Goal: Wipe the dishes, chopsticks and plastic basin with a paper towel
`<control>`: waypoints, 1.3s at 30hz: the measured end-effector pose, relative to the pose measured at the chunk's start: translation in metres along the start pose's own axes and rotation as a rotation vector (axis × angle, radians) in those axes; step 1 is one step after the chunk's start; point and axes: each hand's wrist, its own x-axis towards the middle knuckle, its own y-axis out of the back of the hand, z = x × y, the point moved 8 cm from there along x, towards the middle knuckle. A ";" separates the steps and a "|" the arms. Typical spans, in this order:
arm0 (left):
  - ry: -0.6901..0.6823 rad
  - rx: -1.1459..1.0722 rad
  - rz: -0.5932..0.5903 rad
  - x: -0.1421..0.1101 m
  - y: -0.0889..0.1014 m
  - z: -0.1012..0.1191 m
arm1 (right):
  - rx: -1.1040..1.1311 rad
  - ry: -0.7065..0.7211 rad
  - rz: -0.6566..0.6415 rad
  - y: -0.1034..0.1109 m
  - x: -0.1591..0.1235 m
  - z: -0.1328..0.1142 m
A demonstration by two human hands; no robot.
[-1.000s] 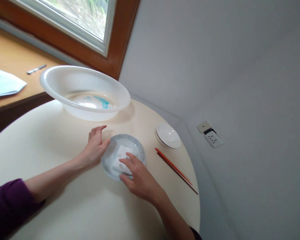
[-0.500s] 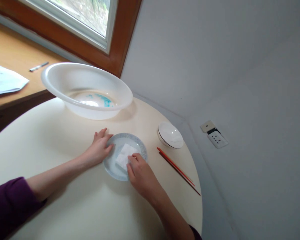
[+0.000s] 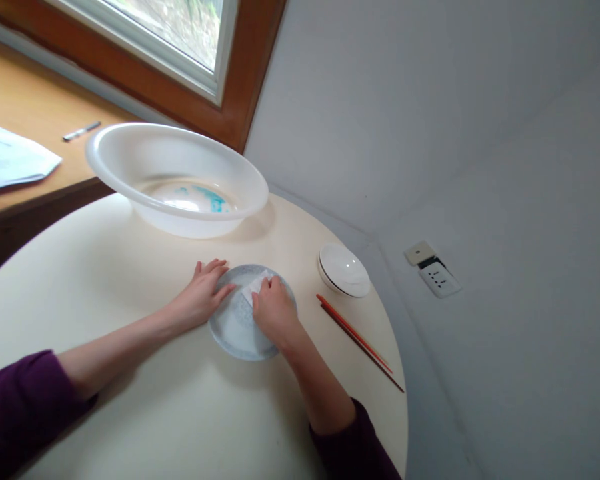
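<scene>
A pale grey-blue plate (image 3: 240,333) with a patterned rim lies on the round cream table (image 3: 180,400). My left hand (image 3: 207,293) grips its left edge, the thumb over the rim and the fingers along the outside. Inside the plate, my right hand (image 3: 276,310) presses a folded white paper napkin (image 3: 253,288) against the upper part of the surface. The right fingers are closed on the napkin and hide part of it.
Behind the plate stands a large white plastic basin (image 3: 190,223). To the right are stacked white bowls (image 3: 344,270) and several chopsticks (image 3: 355,337) near the table edge. A wooden desk (image 3: 25,80) with papers (image 3: 13,160) and a pen (image 3: 81,131) adjoins at left.
My right hand has slid the napkin from the plate's middle up toward its far rim. The left hand stays at the plate's edge.
</scene>
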 end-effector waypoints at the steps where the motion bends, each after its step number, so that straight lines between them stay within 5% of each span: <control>1: 0.003 0.001 -0.006 0.000 0.000 0.001 | 0.000 0.033 0.006 0.000 0.003 -0.005; 10: 0.014 0.044 -0.004 -0.005 0.006 0.007 | 0.210 0.340 0.002 -0.003 -0.006 -0.054; 17: 0.038 0.101 0.011 -0.008 0.008 0.007 | 0.381 0.467 -0.105 0.006 -0.046 -0.061; 28: 0.015 0.106 0.029 -0.005 -0.001 -0.001 | 0.295 0.206 -0.207 0.008 -0.068 -0.005; 34: 0.026 0.086 0.031 -0.004 -0.002 -0.001 | 0.063 0.050 -0.093 -0.002 -0.051 0.017; 39: 0.015 0.079 0.015 -0.005 -0.001 0.002 | 0.020 0.052 0.026 -0.001 -0.035 0.012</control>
